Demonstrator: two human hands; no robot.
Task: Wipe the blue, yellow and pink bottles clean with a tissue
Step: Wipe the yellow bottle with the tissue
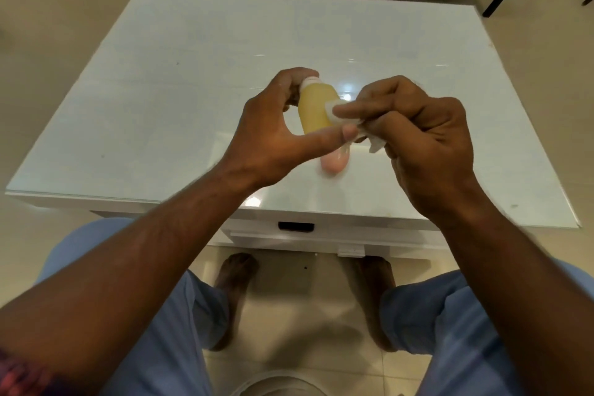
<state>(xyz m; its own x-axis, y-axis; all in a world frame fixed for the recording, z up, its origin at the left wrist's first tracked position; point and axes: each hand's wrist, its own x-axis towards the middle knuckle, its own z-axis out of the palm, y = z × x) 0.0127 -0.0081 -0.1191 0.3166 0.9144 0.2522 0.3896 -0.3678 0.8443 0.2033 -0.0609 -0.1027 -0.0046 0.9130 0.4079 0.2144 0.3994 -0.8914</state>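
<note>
Bottle, yellow (316, 108), upright above the table (160, 90) centre; our left hand (273, 135) grips it, fingers curled at the cap, thumb under the base. At 3 o'clock our right hand (414, 135) pinches a tissue (340, 114) against its side. Pink bottle (334, 162) at 6 o'clock, blurred.
</note>
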